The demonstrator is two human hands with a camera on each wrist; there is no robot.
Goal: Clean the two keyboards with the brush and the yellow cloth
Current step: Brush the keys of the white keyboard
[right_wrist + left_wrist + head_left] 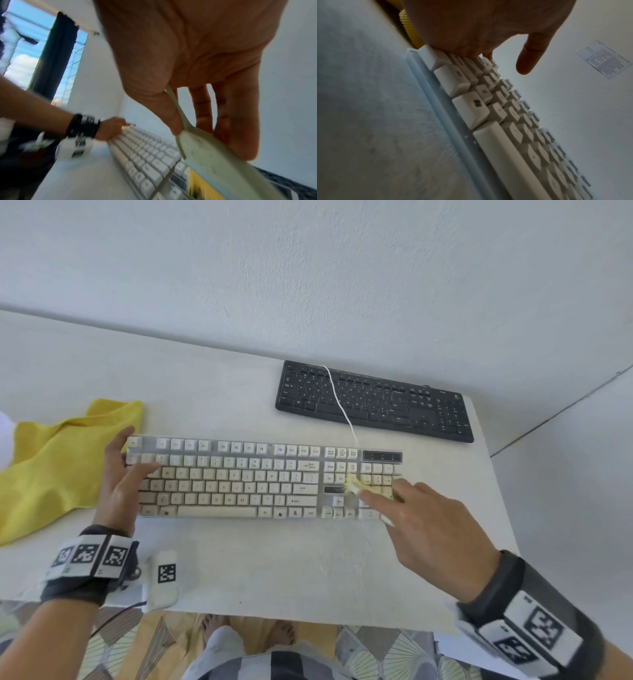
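A white surface [274, 570] stands against a pale wall, carrying two keyboards. The white keyboard [239, 477] lies nearest the person; the black keyboard [373, 402] lies behind it, toward the right, apart from it, with a white cable [337, 398] trailing across its keys. The yellow cloth [51, 460] lies crumpled at the left, just beside the white keyboard's left end. The left hand [120, 477] rests on that left end, fingers straight over the keys, grip relaxed and holding nothing. The right hand [428, 529] holds the brush [356, 486], its grip closed on the pale handle between thumb and fingers. The yellow bristles touch the keys between the arrow block and the number pad.
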